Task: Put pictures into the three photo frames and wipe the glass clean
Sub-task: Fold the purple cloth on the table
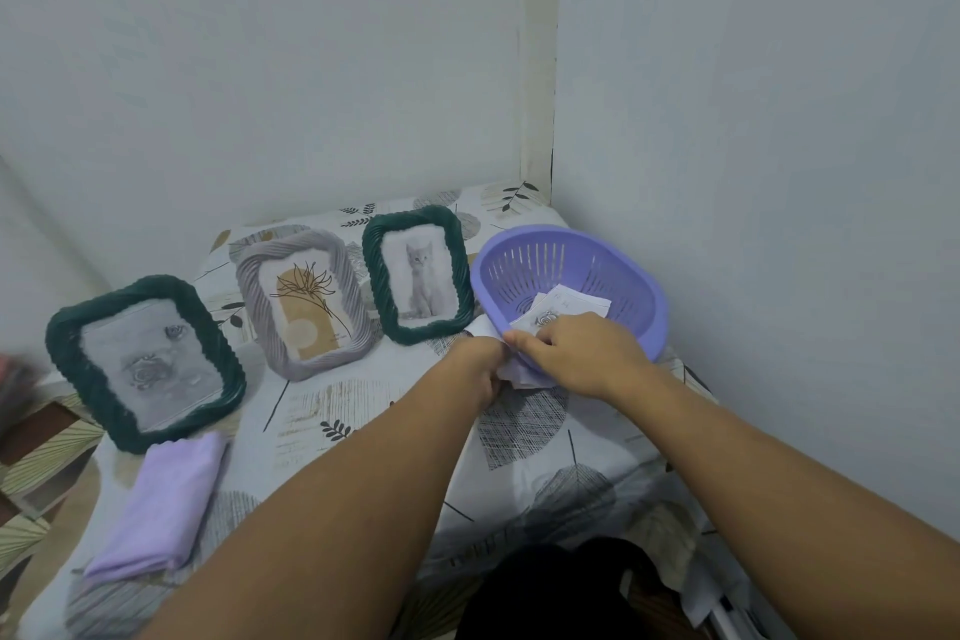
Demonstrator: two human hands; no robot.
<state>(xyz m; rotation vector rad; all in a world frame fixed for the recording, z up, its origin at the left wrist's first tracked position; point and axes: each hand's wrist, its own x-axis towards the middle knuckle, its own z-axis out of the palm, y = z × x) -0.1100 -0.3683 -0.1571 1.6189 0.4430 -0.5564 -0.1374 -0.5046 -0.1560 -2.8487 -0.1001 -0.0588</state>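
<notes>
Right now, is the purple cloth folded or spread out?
Folded: the purple cloth lies as a neat layered rectangle on the table.

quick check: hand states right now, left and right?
Left hand: fingers curled, gripping the white paper at the purple basket rim.
Right hand: pinching the same paper.

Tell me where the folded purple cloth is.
In the head view, the purple cloth lies on the table's near left, just in front of the large green frame.

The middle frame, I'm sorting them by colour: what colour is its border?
Pale grey, ribbed middle frame, seen in the head view.
</notes>
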